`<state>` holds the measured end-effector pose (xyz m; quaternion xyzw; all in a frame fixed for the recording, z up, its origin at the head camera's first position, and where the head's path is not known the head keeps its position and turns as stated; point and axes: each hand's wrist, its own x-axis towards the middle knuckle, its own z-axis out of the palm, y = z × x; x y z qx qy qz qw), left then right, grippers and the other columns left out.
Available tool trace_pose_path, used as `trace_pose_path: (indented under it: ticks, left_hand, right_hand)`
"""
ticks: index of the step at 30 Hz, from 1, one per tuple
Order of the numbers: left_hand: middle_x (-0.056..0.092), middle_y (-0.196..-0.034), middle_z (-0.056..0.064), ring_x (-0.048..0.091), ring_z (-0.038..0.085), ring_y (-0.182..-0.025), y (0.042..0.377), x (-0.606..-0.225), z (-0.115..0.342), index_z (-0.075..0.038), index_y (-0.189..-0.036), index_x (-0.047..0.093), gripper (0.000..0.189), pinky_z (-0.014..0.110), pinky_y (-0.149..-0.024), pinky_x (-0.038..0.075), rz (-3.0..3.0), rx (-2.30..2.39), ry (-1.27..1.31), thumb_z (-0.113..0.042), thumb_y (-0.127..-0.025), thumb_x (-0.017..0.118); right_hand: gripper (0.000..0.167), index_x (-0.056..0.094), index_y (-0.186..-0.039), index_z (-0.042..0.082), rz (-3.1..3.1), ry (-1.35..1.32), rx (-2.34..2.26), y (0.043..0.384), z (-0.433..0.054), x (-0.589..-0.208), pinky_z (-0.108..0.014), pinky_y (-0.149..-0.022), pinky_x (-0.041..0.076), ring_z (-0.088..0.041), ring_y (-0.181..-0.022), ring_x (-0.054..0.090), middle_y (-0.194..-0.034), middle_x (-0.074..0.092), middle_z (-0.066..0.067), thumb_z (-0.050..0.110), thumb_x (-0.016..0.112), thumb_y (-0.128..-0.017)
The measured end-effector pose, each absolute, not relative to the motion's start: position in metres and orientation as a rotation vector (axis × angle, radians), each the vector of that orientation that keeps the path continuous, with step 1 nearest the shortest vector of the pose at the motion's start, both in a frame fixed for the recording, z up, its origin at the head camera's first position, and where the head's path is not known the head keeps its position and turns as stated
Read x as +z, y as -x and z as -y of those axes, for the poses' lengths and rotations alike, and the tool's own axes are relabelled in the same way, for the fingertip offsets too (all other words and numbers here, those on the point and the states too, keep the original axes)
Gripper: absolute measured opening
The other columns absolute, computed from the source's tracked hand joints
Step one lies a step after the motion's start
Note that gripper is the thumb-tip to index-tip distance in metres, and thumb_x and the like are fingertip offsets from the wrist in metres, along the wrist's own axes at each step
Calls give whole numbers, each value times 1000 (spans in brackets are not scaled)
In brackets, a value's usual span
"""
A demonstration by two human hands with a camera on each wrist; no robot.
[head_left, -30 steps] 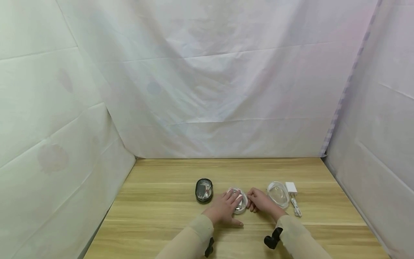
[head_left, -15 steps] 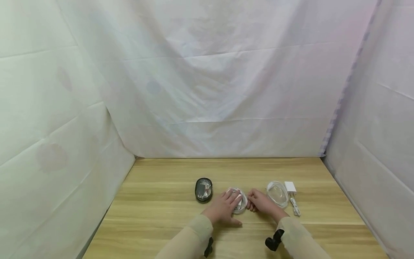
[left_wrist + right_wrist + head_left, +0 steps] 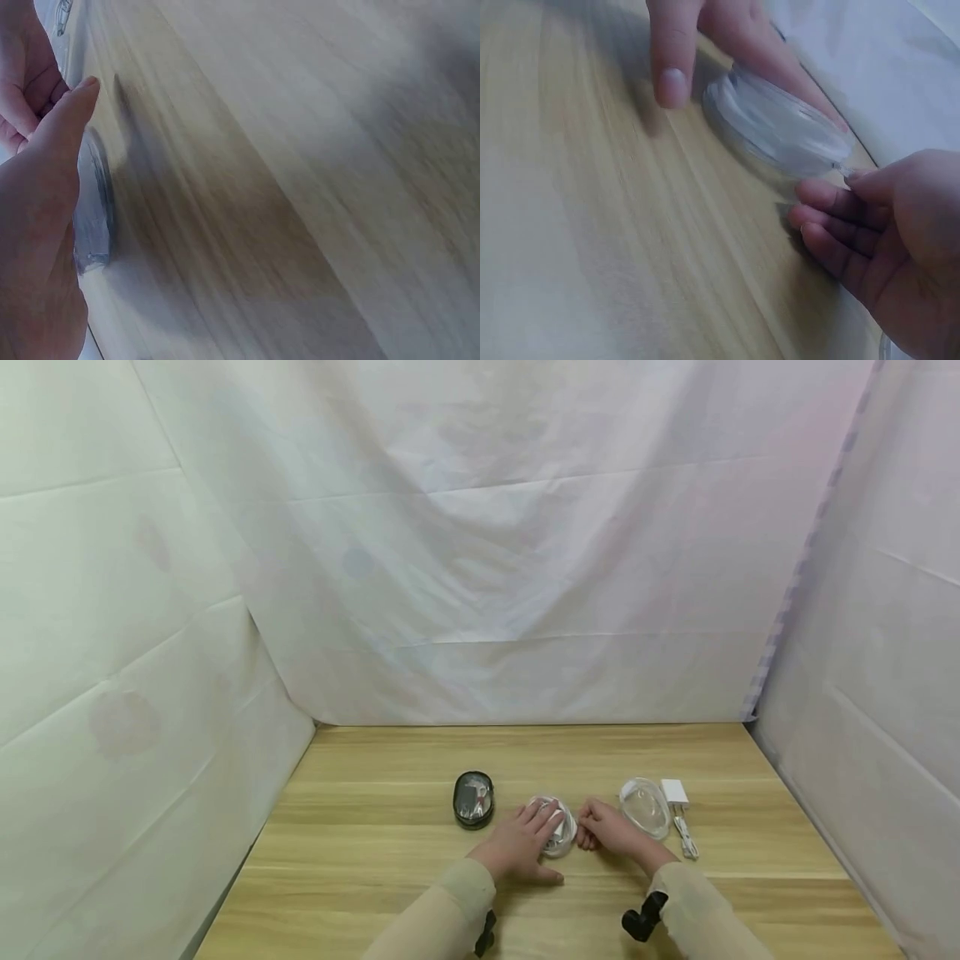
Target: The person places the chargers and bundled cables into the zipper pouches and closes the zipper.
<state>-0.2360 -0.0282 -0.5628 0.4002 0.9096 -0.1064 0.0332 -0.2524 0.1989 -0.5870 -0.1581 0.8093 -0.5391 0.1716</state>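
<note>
Prob. working zip tab point(image 3: 841, 169) on clear case point(image 3: 780, 129).
Pinching it w/ R hand point(image 3: 901, 240), bracing case w/ spread L hand point(image 3: 521, 841); next prob. needs steady pull.

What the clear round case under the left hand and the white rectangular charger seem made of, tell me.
Clear round case: probably glossy, transparent plastic; it catches highlights and shows its contents.
White rectangular charger: likely smooth, hard plastic, given even, crisp-edged faces.

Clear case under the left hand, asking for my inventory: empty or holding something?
Holding something: white contents show through the clear case in the head view; the left hand hides part.
</note>
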Motion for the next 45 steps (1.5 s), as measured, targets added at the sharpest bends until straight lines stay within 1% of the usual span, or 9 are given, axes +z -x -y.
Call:
trace_pose_path:
  ticks: [5,10,18,22,28,32,37,41,45]
  left_hand:
    - [14,-162,1,16,24,-147,236,-564,26,-19,-157,18,99,38,-116,23,-2812,-307,-1188,-80,-83,42]
    - [14,-162,0,15,23,-147,235,-563,25,-19,-157,18,99,38,-115,23,-2822,-286,-1155,-79,-83,44]
    - [12,-163,-1,14,22,-147,233,-560,22,-21,-157,17,98,37,-116,22,-2817,-339,-1122,-79,-83,43]
    - [11,-163,-2,13,21,-147,233,-562,22,-22,-158,17,98,37,-116,22,-2821,-344,-1105,-80,-83,42]
    - [15,-162,-1,17,22,-146,233,-561,21,-21,-157,21,98,38,-115,25,-2836,-321,-1106,-79,-82,47]
    - [14,-162,0,16,23,-147,234,-560,20,-20,-157,21,98,38,-115,24,-2836,-322,-1086,-78,-82,48]
    - [14,-162,0,16,24,-147,234,-559,20,-20,-157,21,98,38,-115,23,-2843,-319,-1080,-78,-83,48]
    - [16,-162,0,17,25,-146,234,-560,20,-19,-156,22,95,39,-115,23,-2857,-290,-1083,-76,-84,48]
    - [15,-162,3,13,27,-147,235,-563,21,-17,-157,22,95,41,-116,20,-2872,-258,-1085,-74,-85,49]
  right_hand:
    - [15,51,-92,-3,-2291,484,-1513,249,-199,-585,-28,-58,52,-19,-66,61,-75,64,-11,1,40,-101]
    - [16,51,-94,-1,-2303,464,-1466,245,-199,-583,-29,-58,51,-20,-68,60,-76,64,-9,0,38,-101]
    - [17,51,-94,-2,-2276,507,-1461,239,-200,-582,-25,-52,47,-18,-63,59,-75,65,-10,2,37,-102]
    - [17,52,-95,-2,-2245,513,-1478,235,-198,-579,-26,-50,46,-20,-62,59,-74,65,-12,3,38,-103]
    - [16,51,-96,-4,-2212,513,-1466,230,-194,-574,-25,-49,45,-20,-62,59,-74,65,-11,2,38,-102]
    - [17,50,-96,-4,-2177,525,-1460,228,-190,-573,-24,-48,45,-18,-61,59,-75,65,-10,3,36,-103]
    - [17,51,-95,-3,-2196,482,-1486,227,-189,-575,-24,-46,44,-18,-60,58,-73,65,-10,5,38,-104]
    - [17,51,-100,-5,-2189,399,-1552,226,-190,-580,-25,-46,45,-19,-60,60,-72,65,-9,8,40,-104]
    - [18,50,-105,-6,-2176,288,-1607,229,-190,-583,-27,-47,47,-19,-59,62,-72,65,-9,8,38,-103]
